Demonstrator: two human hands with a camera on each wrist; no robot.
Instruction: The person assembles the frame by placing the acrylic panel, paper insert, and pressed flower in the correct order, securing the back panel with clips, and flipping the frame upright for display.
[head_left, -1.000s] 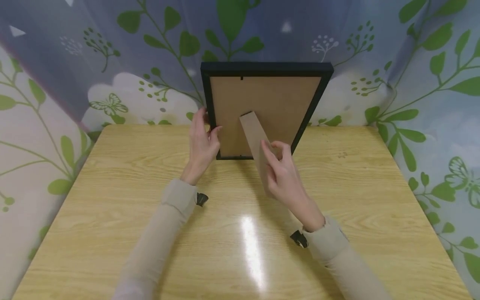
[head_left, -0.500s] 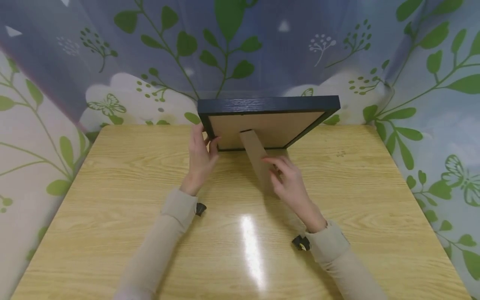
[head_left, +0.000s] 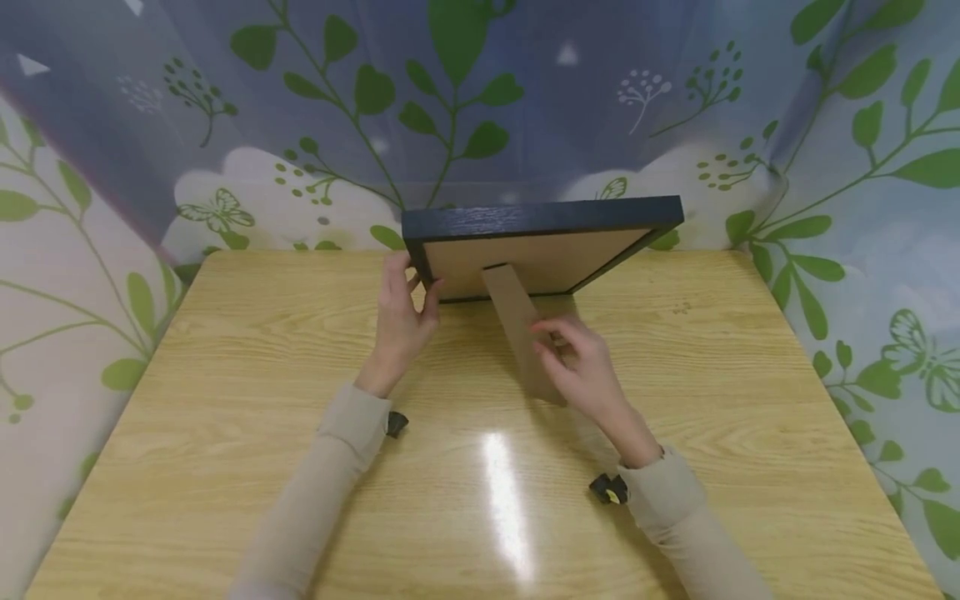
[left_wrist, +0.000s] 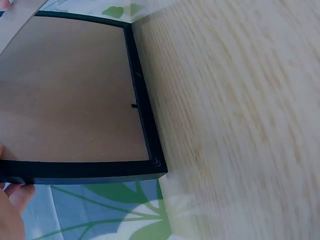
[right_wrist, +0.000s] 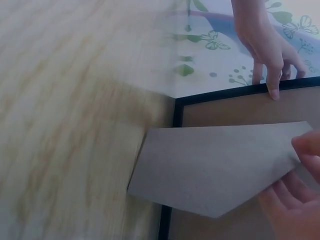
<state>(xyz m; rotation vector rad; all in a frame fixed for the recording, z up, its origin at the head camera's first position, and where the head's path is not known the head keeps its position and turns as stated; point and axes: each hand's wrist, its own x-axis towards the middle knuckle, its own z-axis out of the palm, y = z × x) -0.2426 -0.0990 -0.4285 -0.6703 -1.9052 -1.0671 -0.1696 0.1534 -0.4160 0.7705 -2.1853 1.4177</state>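
Note:
A black-edged picture frame (head_left: 540,217) stands on the table with its brown backboard (left_wrist: 75,95) facing me, its top tilted toward me. From the backboard a flat cardboard easel leg (head_left: 512,304) slants down to the tabletop. My left hand (head_left: 401,321) grips the frame's left side, thumb on the back and the other fingers around the outer edge. Partway down the leg, my right hand (head_left: 587,362) pinches its right edge. In the right wrist view the easel leg (right_wrist: 215,167) has its broad, angled foot at the wood surface. The frame's front is hidden.
The wood-grain table (head_left: 300,467) extends in front of and beside the frame. Close behind it hangs a leaf-patterned backdrop (head_left: 315,125), which continues along both sides. Each sleeve cuff carries a small black device, one being the right device (head_left: 608,489).
The frame's top has tipped toward me and lowered in the head view, then shifted slightly right. My right hand has moved slightly down and right, still at the easel leg.

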